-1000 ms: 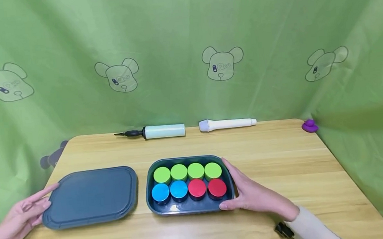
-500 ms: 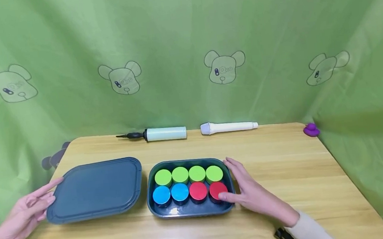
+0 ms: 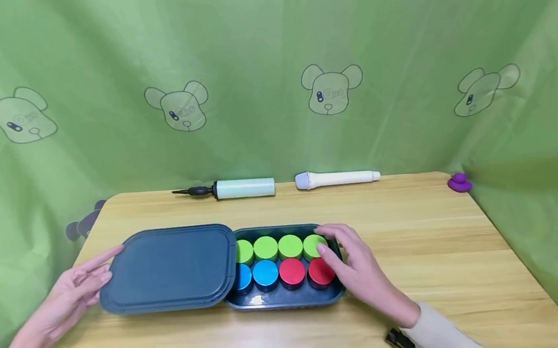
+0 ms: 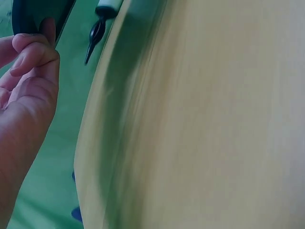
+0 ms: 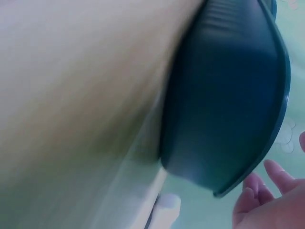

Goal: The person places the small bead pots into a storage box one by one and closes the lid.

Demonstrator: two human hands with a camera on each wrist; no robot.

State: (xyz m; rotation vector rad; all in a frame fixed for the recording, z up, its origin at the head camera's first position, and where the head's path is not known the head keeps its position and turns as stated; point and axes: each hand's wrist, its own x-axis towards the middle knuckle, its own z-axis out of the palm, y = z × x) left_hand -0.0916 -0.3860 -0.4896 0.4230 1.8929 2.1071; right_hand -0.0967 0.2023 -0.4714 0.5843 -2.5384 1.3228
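My left hand (image 3: 71, 297) pinches the left edge of a dark blue rounded lid (image 3: 169, 268) and holds it up off the table. In the left wrist view, the thumb and fingers of the left hand (image 4: 33, 86) close on the lid's edge (image 4: 38, 16). Overlapped by the lid at its left end, a matching dark blue box (image 3: 291, 301) sits on the table. Inside it stand green-topped round containers (image 3: 290, 246) in the back row, and blue (image 3: 265, 273) and red (image 3: 292, 272) ones in front. My right hand (image 3: 366, 269) hovers at the box's right end, thumb and fingers apart.
A pale blue hand pump (image 3: 245, 188) and a white microphone (image 3: 342, 178) lie along the table's back edge. A purple rubber duck (image 3: 459, 182) is at the back right corner. Green curtain (image 3: 256, 41) surrounds the wooden table (image 3: 415, 222).
The left hand has lifted the lid and carried it rightward, over the box's left end. My right hand has loosened from the box's right end, its thumb now above the rim.
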